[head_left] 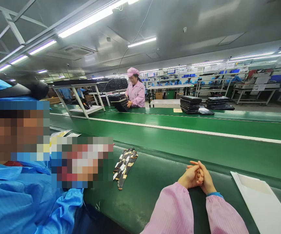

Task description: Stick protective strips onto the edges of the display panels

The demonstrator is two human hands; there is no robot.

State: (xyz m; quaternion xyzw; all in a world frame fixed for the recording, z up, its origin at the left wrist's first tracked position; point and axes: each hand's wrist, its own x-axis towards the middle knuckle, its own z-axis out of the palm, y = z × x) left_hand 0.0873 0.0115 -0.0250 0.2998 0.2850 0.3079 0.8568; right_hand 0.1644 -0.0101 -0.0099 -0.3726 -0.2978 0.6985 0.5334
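My left hand [190, 176] and my right hand [207, 181] are clasped together over the green work surface [155, 182]. Their fingers are folded into each other, and a few fingertips point up and to the left. No object shows in either hand. To the right of them lies a stack of white sheets [262, 198]. Farther off, on the left, is a loose pile of thin dark strips [125, 164] with white and tan patches. Both hands are apart from these things.
Close on my left is a person in blue workwear [20, 191], hands blurred out. Beyond a white rail [179, 129], a person in pink [135, 92] touches a stack of black flat items [119, 102]. More black stacks [190, 104] and a white-framed stand [82, 100] are there.
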